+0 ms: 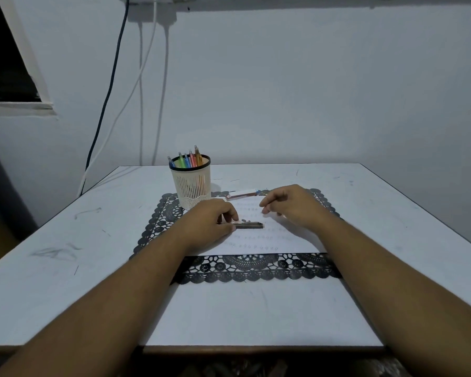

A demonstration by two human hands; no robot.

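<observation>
A white sheet of paper (269, 240) with rows of small marks lies on a black lace mat (256, 270). My left hand (207, 224) pinches the end of a dark flat bar (249, 226) that lies on the sheet. A few small dark pieces (245, 220) sit just above the bar. My right hand (291, 206) hovers over the upper right of the sheet with fingers loosely curled, holding nothing that I can see. A slim pinkish box (241, 195) lies at the sheet's far edge.
A white mesh pen cup (192, 187) with several coloured pens stands at the mat's far left corner. The white table (65, 240) ends at a near edge close to me. Cables (112, 85) hang down the wall at the back left.
</observation>
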